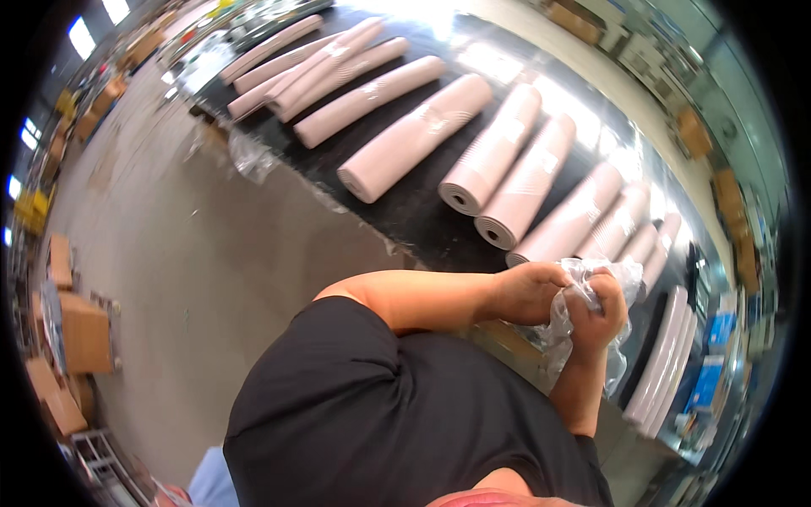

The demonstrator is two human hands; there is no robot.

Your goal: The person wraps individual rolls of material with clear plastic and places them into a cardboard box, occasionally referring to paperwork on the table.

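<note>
My left hand (534, 293) and my right hand (598, 311) are close together at the near edge of a long black table, both closed on a crumpled clear plastic bag (627, 277). Its film bunches up around my fingers and hangs below them. Just beyond my hands lies a pale pink rolled mat (568, 218), partly covered by them. Several more such rolls, among them a thick rolled mat (414, 139), lie side by side along the table (401, 221). Spiral ends show on the middle ones. To the right of my hands are glossy rolls (663, 363) that look wrapped in film.
Blue boxes (706, 384) stand at the table's right end. Loose clear film (251, 158) hangs off the near edge on the left. Cardboard boxes (84, 334) stand on the floor at far left, and another carton (693, 133) lies beyond the table.
</note>
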